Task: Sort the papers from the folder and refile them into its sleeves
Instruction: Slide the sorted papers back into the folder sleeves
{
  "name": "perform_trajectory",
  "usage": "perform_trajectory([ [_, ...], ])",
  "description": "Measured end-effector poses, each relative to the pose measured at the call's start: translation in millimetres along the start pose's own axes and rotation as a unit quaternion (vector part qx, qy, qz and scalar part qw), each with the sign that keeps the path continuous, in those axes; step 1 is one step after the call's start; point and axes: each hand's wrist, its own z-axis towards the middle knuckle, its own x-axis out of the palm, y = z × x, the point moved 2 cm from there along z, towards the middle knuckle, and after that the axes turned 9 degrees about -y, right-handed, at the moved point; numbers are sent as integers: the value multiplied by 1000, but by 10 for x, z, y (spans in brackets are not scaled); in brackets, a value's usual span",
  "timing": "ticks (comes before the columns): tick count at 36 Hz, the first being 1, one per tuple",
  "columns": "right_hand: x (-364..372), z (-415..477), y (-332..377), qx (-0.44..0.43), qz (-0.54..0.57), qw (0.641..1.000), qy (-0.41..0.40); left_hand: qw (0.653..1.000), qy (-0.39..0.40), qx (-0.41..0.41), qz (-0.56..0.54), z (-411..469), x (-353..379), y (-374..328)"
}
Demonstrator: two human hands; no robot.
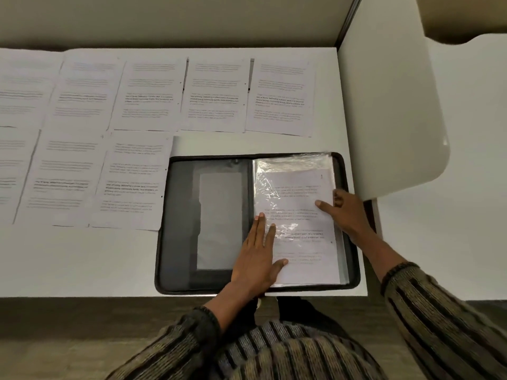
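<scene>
Clear sleeve (pixel 296 163) of the open folder (pixel 178 215), sheet (pixel 304 259) lying beneath both hands. Left hand (pixel 258 259) presses flat, fingers straight; right hand (pixel 348 215), forefinger extended, hold at the sleeve edge cannot be told. Advice: pin the sleeve, slide the sheet in squarely.

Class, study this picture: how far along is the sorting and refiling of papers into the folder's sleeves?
Done: the papers look spread out in two rows on the white table. In hand: one printed page lies in the top clear sleeve of the open black folder; the left hand presses flat on it, the right hand touches its outer edge. Left: those eight or so papers wait to be filed.
</scene>
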Motion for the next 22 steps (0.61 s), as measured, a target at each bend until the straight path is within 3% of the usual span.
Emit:
perform_trajectory([
  [7,75,-465,252,31,138,988,62,977,-34,-75,-196,31,-340,64],
  [12,267,-654,603,50,235,961,137,902,-67,-172,-391,11,-666,112],
  [18,679,-915,889,3,298,922,248,875,-78,-143,-456,-92,-1164,197],
  [22,1093,-1057,918,-54,216,928,299,854,-78,-181,-481,-201,-1468,415],
])
